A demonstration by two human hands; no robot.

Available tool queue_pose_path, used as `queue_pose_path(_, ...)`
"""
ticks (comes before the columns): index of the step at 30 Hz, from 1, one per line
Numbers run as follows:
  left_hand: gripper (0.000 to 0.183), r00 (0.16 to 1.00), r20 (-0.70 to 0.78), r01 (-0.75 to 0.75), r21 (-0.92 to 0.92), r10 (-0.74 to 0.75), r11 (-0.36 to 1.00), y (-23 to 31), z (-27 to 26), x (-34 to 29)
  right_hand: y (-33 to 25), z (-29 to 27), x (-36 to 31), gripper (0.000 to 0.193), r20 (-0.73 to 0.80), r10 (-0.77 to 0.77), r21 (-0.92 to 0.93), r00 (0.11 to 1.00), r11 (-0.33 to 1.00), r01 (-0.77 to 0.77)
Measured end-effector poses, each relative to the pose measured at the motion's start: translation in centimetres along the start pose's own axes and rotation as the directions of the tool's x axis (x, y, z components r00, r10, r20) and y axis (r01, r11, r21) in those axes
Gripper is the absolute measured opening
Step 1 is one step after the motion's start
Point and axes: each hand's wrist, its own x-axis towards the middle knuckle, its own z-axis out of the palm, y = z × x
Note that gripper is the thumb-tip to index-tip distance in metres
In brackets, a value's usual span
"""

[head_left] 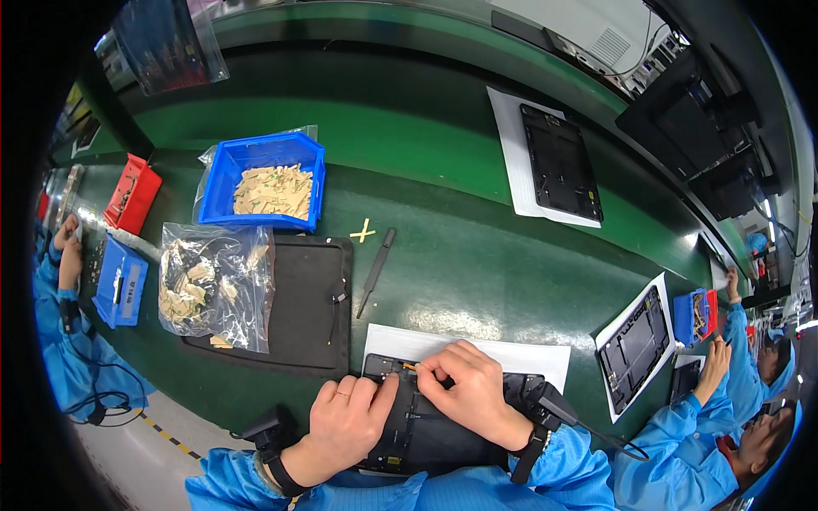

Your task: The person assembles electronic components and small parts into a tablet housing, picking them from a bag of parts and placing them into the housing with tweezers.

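A black tablet housing (426, 430) lies in front of me on a white sheet (545, 358). My left hand (345, 419) rests over its left part with bent fingers, the index fingertip pressed near the top left corner. From the right, my right hand (469, 383) reaches to the same corner, thumb and index finger pinched together. At those fingertips shows a small orange-yellow strip (410, 367). My fingers partly cover the strip, so its far end cannot be seen. Both wrists wear black bands with small black devices attached.
Ahead lie a dark spudger-like tool (377, 271), crossed tape strips (362, 231), a black mat (311, 298), a bag of tan pieces (217, 294) and a blue bin (264, 183). Red (134, 194) and blue (119, 281) bins stand left. More housings (562, 162) and co-workers (699, 443) are right.
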Motion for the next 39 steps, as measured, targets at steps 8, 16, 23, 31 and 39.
queue_pose_path(8,0.034,1.000,0.007,0.018,-0.003,-0.018,1.000,0.05,0.01,-0.02,-0.04,0.12,-0.01,0.008,-0.010,-0.011,-0.012,1.000,1.000,0.011)
queue_pose_path(16,0.033,0.997,0.010,0.072,-0.015,-0.072,0.997,0.48,0.03,0.16,0.15,0.31,-0.14,0.011,-0.032,-0.085,-0.080,0.996,0.993,0.083)
queue_pose_path(23,0.033,0.997,0.013,0.077,-0.007,-0.077,0.997,0.58,0.15,0.23,0.05,0.23,-0.18,0.012,-0.036,-0.104,-0.103,0.994,0.990,0.100)
queue_pose_path(31,0.035,0.997,0.035,0.067,0.024,-0.068,0.997,0.59,0.23,0.32,-0.01,0.25,-0.10,0.013,-0.030,-0.120,-0.136,0.992,0.984,0.115)
queue_pose_path(39,0.035,0.993,0.112,0.035,0.048,-0.040,0.998,0.54,0.30,0.72,0.04,0.33,-0.23,0.017,-0.024,-0.162,-0.220,0.987,0.964,0.153)
